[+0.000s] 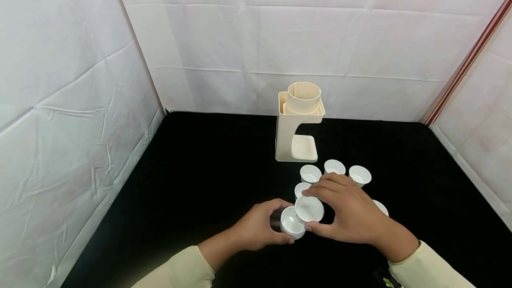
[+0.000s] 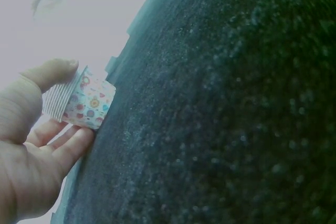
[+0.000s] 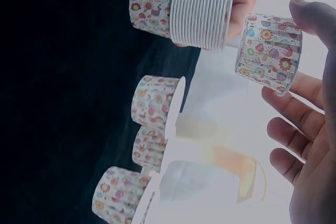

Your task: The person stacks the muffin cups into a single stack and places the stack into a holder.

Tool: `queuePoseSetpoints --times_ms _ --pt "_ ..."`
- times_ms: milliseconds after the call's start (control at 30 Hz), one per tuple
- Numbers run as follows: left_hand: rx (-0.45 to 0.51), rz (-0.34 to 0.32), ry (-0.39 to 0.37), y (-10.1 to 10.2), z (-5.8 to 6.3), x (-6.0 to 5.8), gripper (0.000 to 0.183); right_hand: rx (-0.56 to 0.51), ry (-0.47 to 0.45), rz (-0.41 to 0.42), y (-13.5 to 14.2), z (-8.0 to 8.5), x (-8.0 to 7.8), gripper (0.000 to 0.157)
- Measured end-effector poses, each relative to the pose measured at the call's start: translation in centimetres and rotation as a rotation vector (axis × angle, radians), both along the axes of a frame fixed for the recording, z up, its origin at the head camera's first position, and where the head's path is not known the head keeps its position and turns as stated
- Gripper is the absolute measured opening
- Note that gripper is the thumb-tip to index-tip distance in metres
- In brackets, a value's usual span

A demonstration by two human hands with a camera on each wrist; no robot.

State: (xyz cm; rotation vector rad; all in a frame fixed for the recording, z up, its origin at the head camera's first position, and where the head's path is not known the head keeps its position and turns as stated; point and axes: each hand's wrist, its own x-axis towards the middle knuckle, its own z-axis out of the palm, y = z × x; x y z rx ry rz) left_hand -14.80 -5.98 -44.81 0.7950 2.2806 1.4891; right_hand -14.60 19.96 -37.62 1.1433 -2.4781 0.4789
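My left hand (image 1: 260, 226) grips a nested stack of small paper baking cups (image 3: 202, 11) between thumb and fingers. The cups are white inside, printed with colourful flowers outside, and their rims show as many layered edges. Between the thumb and fingertips of my right hand (image 1: 352, 212), a single paper baking cup (image 3: 270, 51) is pinched. In the head view this cup overlaps the stack's upper right edge, while the right wrist view shows a small gap between them. Just beyond the hands, another baking cup (image 1: 302, 189) stands partly hidden on the black tabletop (image 1: 208, 168).
More baking cups (image 1: 310, 173) stand upright past my right hand, one (image 1: 380, 208) half hidden behind its wrist. Behind them is a cream stand (image 1: 285, 137) with a round holder (image 1: 304, 97) on top. White cloth walls (image 1: 256, 39) enclose the back and sides.
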Motion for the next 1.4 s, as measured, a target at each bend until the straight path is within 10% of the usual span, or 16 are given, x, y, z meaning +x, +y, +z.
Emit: queuePoseSetpoints --times_ms 1400 --pt "-0.007 0.009 -0.005 0.1 -0.2 -0.1 0.059 0.001 -0.094 0.063 -2.5 -2.7 0.0 0.053"
